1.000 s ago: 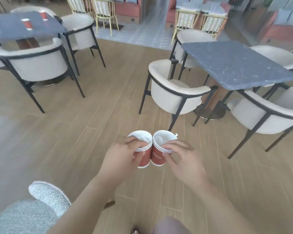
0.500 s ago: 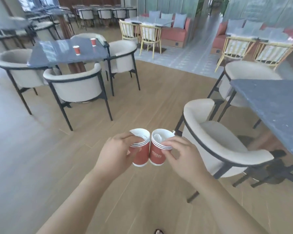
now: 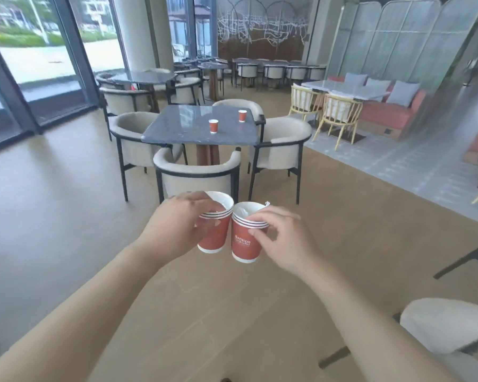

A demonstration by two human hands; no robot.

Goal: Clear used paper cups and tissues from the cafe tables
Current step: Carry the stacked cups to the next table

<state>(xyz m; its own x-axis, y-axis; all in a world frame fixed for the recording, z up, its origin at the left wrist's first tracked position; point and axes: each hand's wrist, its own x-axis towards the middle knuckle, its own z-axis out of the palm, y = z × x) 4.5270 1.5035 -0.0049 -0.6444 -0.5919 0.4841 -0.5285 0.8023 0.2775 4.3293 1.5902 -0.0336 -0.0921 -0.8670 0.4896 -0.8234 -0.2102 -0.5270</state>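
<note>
Two stacks of red paper cups hang in mid-air above the wooden floor, side by side with rims touching. The left hand curls its fingers round the left stack, and the right hand pinches the rim of the right stack, which has white tissue stuffed in its top cup. Ahead, well apart from the hands, a dark table ringed by cream chairs bears two more upright cups, the near cup toward the middle and the far cup by the back right corner.
</note>
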